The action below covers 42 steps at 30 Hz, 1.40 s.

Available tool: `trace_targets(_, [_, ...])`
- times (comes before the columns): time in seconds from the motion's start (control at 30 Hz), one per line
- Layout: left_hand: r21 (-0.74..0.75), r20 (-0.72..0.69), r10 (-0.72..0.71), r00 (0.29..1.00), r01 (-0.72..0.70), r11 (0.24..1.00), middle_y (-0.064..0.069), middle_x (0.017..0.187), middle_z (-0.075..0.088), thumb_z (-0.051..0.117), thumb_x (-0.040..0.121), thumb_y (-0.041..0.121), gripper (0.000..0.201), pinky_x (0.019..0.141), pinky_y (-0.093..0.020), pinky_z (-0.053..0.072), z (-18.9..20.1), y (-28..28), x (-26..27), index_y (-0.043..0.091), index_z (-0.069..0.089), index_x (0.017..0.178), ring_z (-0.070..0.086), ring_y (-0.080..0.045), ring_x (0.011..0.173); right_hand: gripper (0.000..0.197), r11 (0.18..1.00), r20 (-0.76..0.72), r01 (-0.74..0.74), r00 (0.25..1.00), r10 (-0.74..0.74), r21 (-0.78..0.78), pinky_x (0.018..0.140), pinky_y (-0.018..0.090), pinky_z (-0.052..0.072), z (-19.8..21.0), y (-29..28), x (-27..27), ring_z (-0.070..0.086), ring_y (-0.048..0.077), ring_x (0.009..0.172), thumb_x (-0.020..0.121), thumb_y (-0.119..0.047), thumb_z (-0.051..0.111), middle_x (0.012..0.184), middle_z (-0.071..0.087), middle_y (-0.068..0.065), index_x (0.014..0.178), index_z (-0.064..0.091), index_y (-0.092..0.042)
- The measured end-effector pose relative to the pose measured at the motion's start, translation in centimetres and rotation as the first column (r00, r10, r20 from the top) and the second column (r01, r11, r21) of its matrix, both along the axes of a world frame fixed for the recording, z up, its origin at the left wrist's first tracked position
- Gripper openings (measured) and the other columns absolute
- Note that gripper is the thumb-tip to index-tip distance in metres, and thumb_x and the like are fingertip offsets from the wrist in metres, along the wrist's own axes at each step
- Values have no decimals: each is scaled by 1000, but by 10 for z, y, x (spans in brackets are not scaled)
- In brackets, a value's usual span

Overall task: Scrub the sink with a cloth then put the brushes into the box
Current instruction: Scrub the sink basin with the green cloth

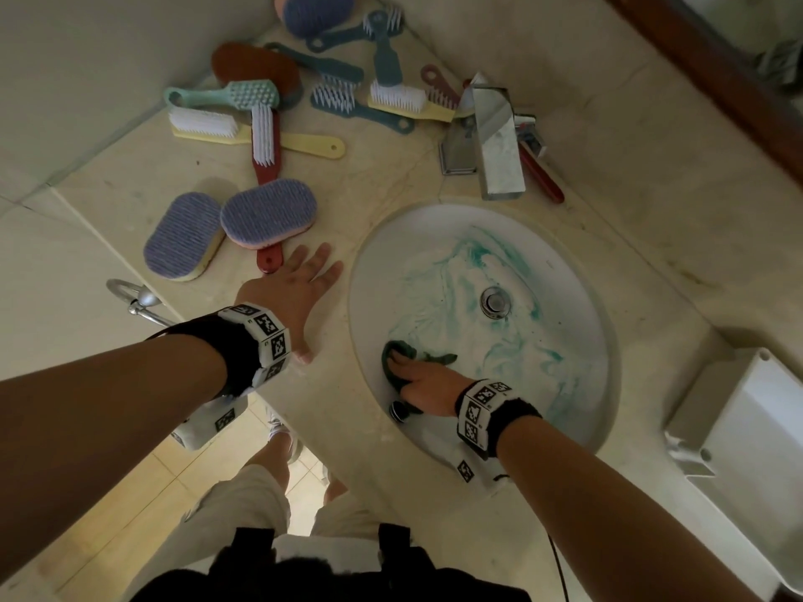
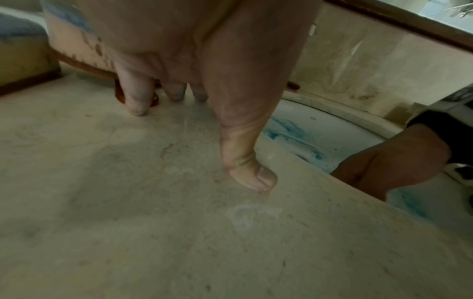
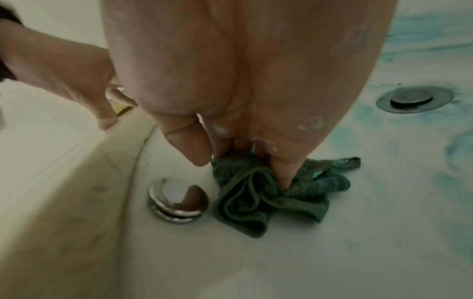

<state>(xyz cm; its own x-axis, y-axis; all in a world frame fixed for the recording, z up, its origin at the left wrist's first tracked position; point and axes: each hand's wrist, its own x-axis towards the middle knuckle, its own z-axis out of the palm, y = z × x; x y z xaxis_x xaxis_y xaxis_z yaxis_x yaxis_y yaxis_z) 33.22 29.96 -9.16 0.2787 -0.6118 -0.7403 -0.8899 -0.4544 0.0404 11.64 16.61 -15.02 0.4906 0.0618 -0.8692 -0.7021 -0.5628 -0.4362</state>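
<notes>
The right hand is down inside the oval white sink, its grip bunched on a dark green cloth that it presses against the basin's near-left wall. In the right wrist view the fingers dig into the crumpled folds, and the thumb sits just beside the cloth; it may be touching the edge, though the blur makes that hard to confirm. A chrome overflow cap lies just left of the cloth, apart from it. Teal-blue smears of cleaner streak the basin around the drain, which sits well apart from the cloth toward the middle of the bowl.

The left hand lies flat on the beige stone desk just left of the sink rim, grip wide and holding nothing, fingers spread and straight, thumb tip pressed on the stone.

The brushes are all on the desk beyond the left hand. Two purple oval scrub pads lie nearest, one overlapping the other, with the red handle of a brush poking out beside the fingertips. Farther back, long-handled brushes in yellow, mint, teal and red lie heaped and crossing each other. A square chrome faucet stands behind the sink. A white plastic box sits on the desk to the right of the sink, well apart from the brushes.
</notes>
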Motion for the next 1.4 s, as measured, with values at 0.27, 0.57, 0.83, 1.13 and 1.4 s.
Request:
trace_targets(0.27, [-10,5,-5,1000,5,1000,0,154,-33,85,61,49,140,117,-49,21,-1,-1,2,26,-21,150,-18,-25,146,60,999,-12,29,1000,-29,31,119,25,5,-3,3,-2,9,20,150,100,-13,38,163,5,-1,155,15,-17])
trace_targets(0.57, [-11,-3,-6,1000,6,1000,0,155,-32,86,60,49,141,119,-47,18,-2,0,0,26,-21,150,-18,-25,146,58,982,10,160,987,-162,103,118,21,12,-1,11,-5,18,18,147,100,-12,39,161,11,-4,154,20,-19])
trace_targets(0.83, [-21,5,13,1000,-13,1000,2,155,-33,86,59,49,141,118,-47,21,1,0,1,28,-20,150,-17,-23,146,62,991,35,133,990,-133,25,118,24,3,2,-2,27,6,18,149,100,-11,36,163,1,-3,156,11,-19])
trace_targets(1.13, [-4,6,7,1000,-7,1000,2,154,-33,86,60,47,141,117,-44,16,3,-2,-2,27,-20,150,-17,-23,146,59,998,-33,42,999,-40,46,119,27,8,10,10,17,11,21,149,102,-9,32,163,3,5,155,7,-6])
trace_targets(1.4, [-17,20,10,1000,-9,1000,2,155,-32,86,60,47,140,118,-45,17,3,-2,-1,28,-20,150,-17,-22,147,59,991,2,129,992,-129,-40,117,26,-1,10,-7,48,-3,20,150,103,-11,27,163,-9,7,154,-2,-4])
